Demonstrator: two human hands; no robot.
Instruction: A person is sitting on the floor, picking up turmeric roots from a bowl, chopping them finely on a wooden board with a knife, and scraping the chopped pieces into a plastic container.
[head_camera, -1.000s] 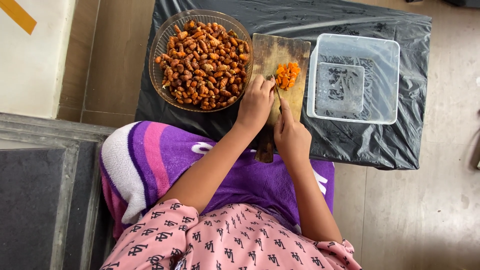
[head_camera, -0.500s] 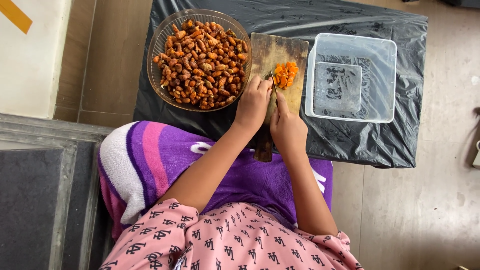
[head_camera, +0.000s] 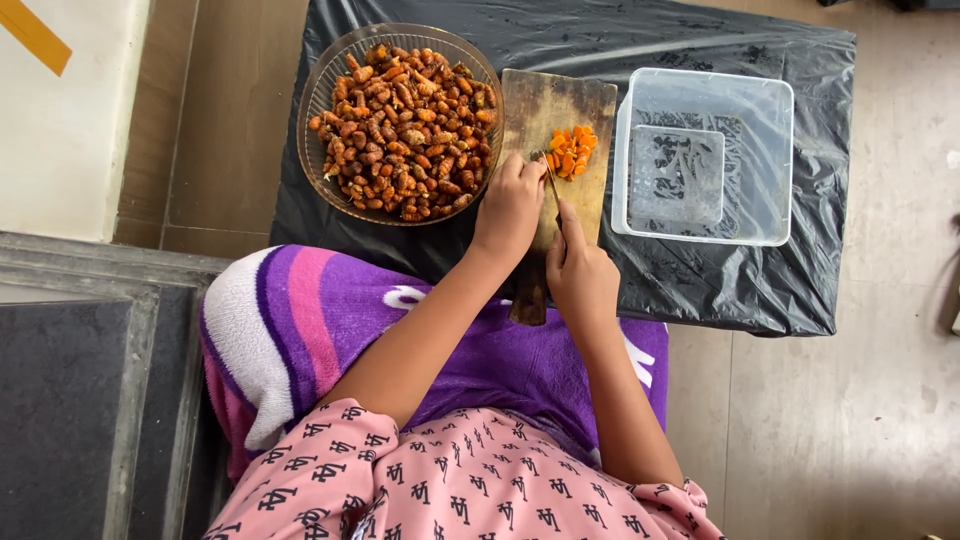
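Observation:
A wooden cutting board (head_camera: 560, 100) lies on a black plastic sheet (head_camera: 760, 280). On the board sits a small pile of orange cut pieces (head_camera: 572, 152). My left hand (head_camera: 510, 205) rests on the board, its fingertips pressed on something small just left of the pile. My right hand (head_camera: 580, 270) grips a knife (head_camera: 552, 185), whose thin blade points toward the pile between both hands. A glass bowl (head_camera: 322, 85) heaped with brown-orange turmeric roots (head_camera: 405, 130) stands left of the board.
A clear square plastic container (head_camera: 705, 155) stands to the right of the board. A purple, pink and white striped cloth (head_camera: 290, 330) covers my lap. A tiled floor (head_camera: 880, 400) lies to the right, and a grey step (head_camera: 90, 390) sits at the lower left.
My two hands stay at the board with small shifts. The view has drifted slightly, and the orange pile looks much the same.

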